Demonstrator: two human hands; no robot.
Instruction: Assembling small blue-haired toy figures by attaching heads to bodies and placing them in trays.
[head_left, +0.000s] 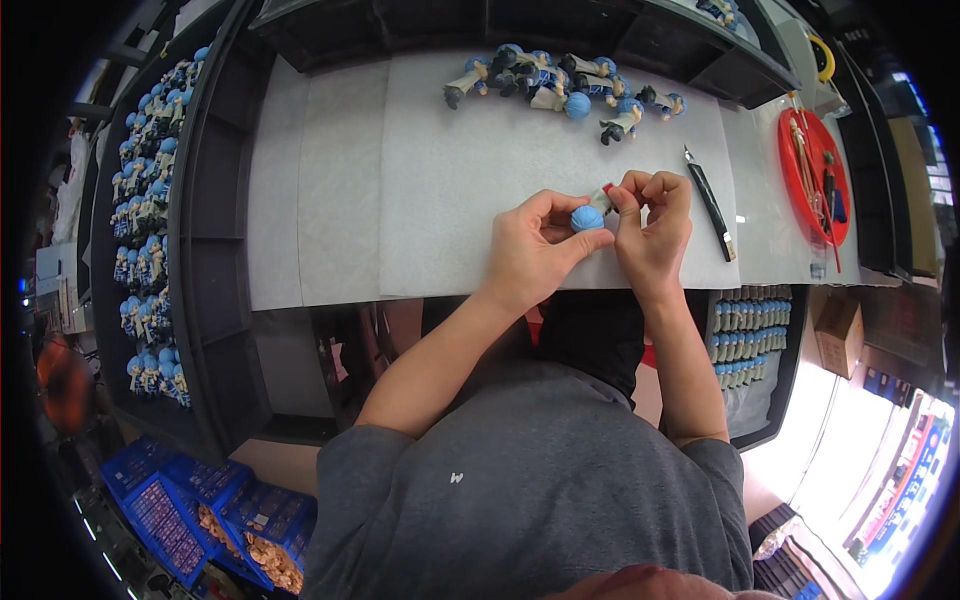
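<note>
Over the front part of the white work sheet (440, 220), my left hand (535, 245) is closed round a small figurine (587, 218) with a ribbed blue head. The figurine's pale lower body points up and to the right. At that end my right hand (652, 225) is closed in a pinch, its thumb and forefinger touching a small red bit (607, 187). Whether the red bit is part of the figurine or a separate piece I cannot tell. To the right of my right hand lies a black craft knife (710, 205), its thin tip pointing away from me.
Several blue-haired figurines (540, 80) lie loosely at the back. A black divided tray (215, 200) and a figurine-filled tray (150, 220) stand left. On the right are a red round dish (815, 180) with tools and, lower, a tray of figurine rows (748, 330). Blue crates (165, 530) stand lower left.
</note>
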